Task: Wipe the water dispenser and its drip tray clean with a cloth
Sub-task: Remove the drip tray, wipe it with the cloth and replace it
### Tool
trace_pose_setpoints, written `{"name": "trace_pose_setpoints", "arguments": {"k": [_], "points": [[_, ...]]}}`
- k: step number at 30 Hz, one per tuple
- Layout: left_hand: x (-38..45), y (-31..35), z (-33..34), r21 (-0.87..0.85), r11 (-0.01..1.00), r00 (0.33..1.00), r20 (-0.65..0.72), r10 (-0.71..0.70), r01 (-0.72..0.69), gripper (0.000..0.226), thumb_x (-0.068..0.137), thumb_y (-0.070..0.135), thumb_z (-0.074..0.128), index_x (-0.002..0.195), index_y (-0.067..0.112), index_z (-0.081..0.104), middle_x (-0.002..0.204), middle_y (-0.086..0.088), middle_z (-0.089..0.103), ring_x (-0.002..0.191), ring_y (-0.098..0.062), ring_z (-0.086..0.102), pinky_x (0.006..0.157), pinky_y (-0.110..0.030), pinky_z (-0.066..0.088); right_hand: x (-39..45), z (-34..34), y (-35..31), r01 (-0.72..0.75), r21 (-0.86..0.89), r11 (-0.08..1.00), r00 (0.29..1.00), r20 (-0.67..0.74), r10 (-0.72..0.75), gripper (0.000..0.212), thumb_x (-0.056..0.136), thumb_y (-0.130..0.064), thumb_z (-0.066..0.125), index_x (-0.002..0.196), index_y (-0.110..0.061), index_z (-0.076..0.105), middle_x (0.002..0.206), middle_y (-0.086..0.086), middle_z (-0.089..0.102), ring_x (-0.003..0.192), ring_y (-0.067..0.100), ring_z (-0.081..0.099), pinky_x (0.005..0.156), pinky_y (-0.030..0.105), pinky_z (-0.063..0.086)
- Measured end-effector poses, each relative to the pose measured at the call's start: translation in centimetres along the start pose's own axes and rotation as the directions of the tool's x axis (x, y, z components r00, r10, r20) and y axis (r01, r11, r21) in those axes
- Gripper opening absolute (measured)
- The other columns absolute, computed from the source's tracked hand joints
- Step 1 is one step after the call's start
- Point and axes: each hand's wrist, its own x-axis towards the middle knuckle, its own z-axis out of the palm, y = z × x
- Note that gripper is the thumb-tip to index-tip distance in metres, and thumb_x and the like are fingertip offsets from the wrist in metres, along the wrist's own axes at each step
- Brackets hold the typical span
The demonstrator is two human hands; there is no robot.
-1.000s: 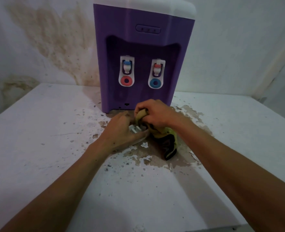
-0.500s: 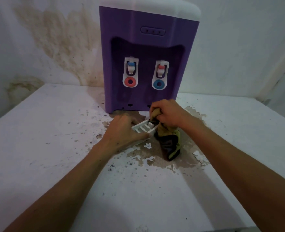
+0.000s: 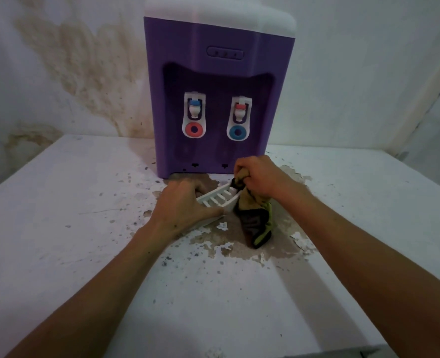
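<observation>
The left hand [image 3: 180,208] had tilted the white slotted plastic drip tray [image 3: 217,200] up off the worktop, still gripping it; the right hand [image 3: 256,174], clenched on the bunched yellow-and-black cloth [image 3: 255,218], scrubbed its far end, so tray cleaning was underway.

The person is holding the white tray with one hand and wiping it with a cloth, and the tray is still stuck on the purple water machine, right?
Not quite. The left hand does hold the white drip tray and the right hand grips the cloth against it, but the head view shows the tray off the purple water dispenser, tilted over the table in front of it.
</observation>
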Motion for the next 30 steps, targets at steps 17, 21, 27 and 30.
{"name": "trace_pose_setpoints", "arguments": {"k": [17,21,27,30], "points": [[-0.5,-0.1,-0.3,-0.068,0.997,0.999,0.020,0.044,-0.042,0.058,0.062,0.069,0.081,0.097,0.027,0.063,0.090,0.015,0.066,0.075,0.003,0.058,0.059,-0.015,0.042,-0.6,-0.4,-2.7,0.050,-0.008,0.999,0.993,0.107,-0.048,0.032,0.084,0.004,0.059,0.098,-0.019,0.076,0.102,0.000,0.071,0.099,0.021,0.063,0.088,0.039,0.054],[-0.1,-0.6,-0.2,-0.079,0.995,0.996,0.060,0.059,-0.054,0.053,0.063,0.057,0.086,0.102,0.024,0.072,0.097,0.013,0.072,0.077,0.003,0.062,0.059,-0.012,0.046,-1.3,-0.6,0.4,-0.108,-0.121,0.987,0.993,0.034,0.113,0.027,0.088,0.002,0.057,0.106,-0.010,0.074,0.105,0.009,0.073,0.101,0.029,0.065,0.090,0.039,0.054],[-0.5,-0.2,0.3,-0.076,0.996,0.999,0.016,0.045,-0.043,0.052,0.066,0.066,0.079,0.095,0.025,0.070,0.088,0.012,0.068,0.072,0.001,0.060,0.056,-0.015,0.041,-1.6,0.5,-1.6,-0.137,-0.065,0.988,0.989,0.048,0.141,0.018,0.090,-0.015,0.062,0.107,-0.011,0.066,0.106,0.012,0.061,0.095,0.028,0.059,0.080,0.037,0.053],[-0.7,0.5,0.3,-0.101,0.994,0.999,-0.002,0.042,-0.042,0.047,0.068,0.068,0.079,0.084,0.026,0.067,0.075,0.013,0.064,0.066,-0.003,0.060,0.052,-0.022,0.046,-2.0,0.3,-3.5,-0.037,0.067,0.997,0.995,0.094,0.030,0.014,0.089,-0.018,0.067,0.102,-0.017,0.073,0.099,0.002,0.065,0.092,0.017,0.056,0.079,0.030,0.046]]}}
